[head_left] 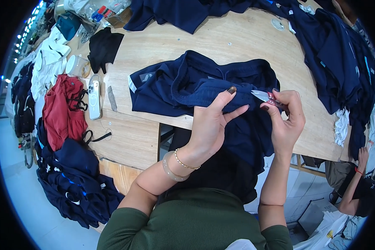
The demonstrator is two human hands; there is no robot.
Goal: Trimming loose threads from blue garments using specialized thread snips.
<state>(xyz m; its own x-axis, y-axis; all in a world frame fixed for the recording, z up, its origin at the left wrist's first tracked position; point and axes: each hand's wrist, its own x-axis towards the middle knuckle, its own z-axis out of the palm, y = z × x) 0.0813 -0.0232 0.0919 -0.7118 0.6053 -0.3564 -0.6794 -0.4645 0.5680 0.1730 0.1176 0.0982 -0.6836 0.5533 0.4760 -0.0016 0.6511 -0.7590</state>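
Note:
A pair of navy shorts (162, 100) with a gathered elastic waistband and a drawstring lies across the table edge in front of me, part of it hanging over. My left hand (212, 121) pinches the waistband between thumb and fingers. In my right hand (288, 114) is a small pair of thread snips (263, 97) with bright blades and a red patterned handle. The blade tips point left, right beside the waistband fabric; whether they touch a thread is too small to tell.
On the wooden table (237, 41), a phone (94, 99) lies left, near a red garment (64, 110) and a black cloth (104, 48). Navy garments (329, 54) pile up at right and along the back. Another person's arm (356, 183) shows at far right.

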